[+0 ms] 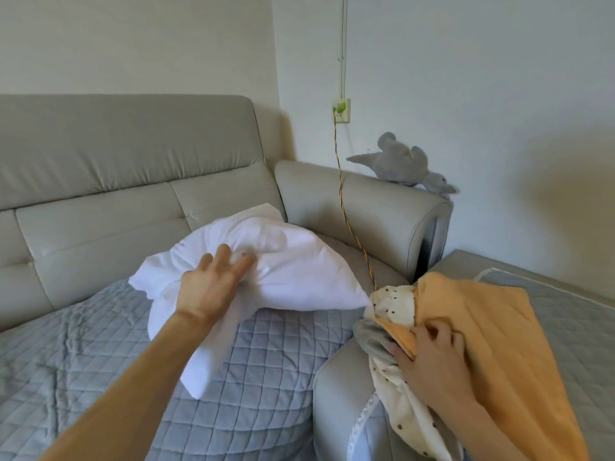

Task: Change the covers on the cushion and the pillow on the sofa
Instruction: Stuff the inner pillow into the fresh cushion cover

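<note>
A bare white pillow [283, 261] lies crumpled on the sofa seat in the middle of the view. My left hand [213, 284] reaches onto its near side, fingers spread and pressing into the fabric. To the right, an orange cover [482, 327] lies over the sofa's corner section, with a cream dotted cover [396, 304] and a grey cloth [369, 337] bunched under it. My right hand [432, 357] has curled fingers that grip the orange cover's edge together with the dotted fabric.
A grey quilted throw [100, 361] covers the seat of the grey sofa [116, 181]. A grey plush toy [402, 164] sits on the armrest by the wall. A yellow braided cable [346, 211] hangs from a wall socket [341, 109] down behind the pillow.
</note>
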